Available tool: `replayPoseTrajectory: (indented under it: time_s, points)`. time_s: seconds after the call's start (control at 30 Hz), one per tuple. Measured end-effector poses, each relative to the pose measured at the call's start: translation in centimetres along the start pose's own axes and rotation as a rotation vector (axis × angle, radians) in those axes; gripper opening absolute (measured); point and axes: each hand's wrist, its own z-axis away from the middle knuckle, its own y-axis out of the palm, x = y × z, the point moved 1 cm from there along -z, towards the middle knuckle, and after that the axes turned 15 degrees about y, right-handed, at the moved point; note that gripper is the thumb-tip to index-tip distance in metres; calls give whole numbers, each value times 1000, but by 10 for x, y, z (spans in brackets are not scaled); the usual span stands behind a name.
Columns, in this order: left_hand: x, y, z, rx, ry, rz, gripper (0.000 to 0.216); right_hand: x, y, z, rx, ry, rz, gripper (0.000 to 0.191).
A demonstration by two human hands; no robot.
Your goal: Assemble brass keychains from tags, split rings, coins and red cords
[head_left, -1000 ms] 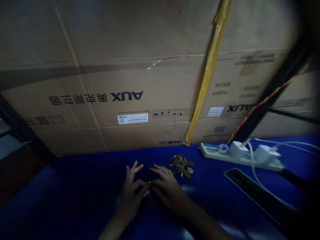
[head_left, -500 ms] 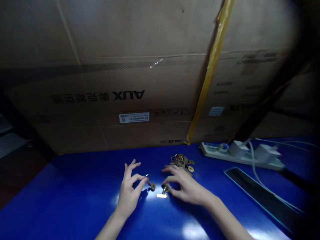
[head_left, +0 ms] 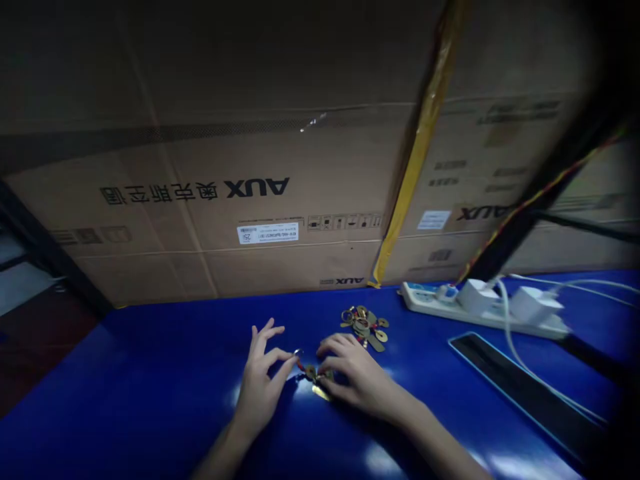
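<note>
My left hand (head_left: 261,375) pinches a small metal key ring (head_left: 299,352) between thumb and forefinger, its other fingers raised. From the ring a short red cord (head_left: 301,365) runs to a round brass coin (head_left: 310,372) with a hole. My right hand (head_left: 353,373) has its thumb and fingertips closed around a small brass charm (head_left: 327,376) just right of the coin; the fingertips partly cover it. A shiny flat brass tag (head_left: 321,392) lies below those fingers. Whether coin, charm and tag are joined, I cannot tell.
Behind my right hand lies a pile of brass keychains (head_left: 364,325). A white power strip (head_left: 435,303) with plugs and cables stands at the right, near a dark phone-like slab (head_left: 515,393). Large cardboard boxes (head_left: 200,233) wall off the back of the blue table (head_left: 150,387).
My right hand has moved left with the brass charm, toward the coin. The tag has shifted and tilted. My left hand has barely moved and keeps its pinch on the ring.
</note>
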Motion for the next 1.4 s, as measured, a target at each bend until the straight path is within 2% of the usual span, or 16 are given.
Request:
replayPoseTrajectory:
  time_s: [0.27, 0.4, 1.27, 1.4]
  points:
    - [-4, 3, 4, 17, 81, -85, 12, 5, -1, -3, -330, -34, 45, 10]
    - [-5, 6, 5, 53, 68, -84, 13, 8, 3, -5, -402, -67, 79, 11]
    - [-4, 3, 3, 4, 55, -65, 12, 5, 8, -4, -288, -5, 53, 10]
    - [-4, 2, 2, -16, 38, -73, 14, 4, -2, -2, -165, -5, 43, 18]
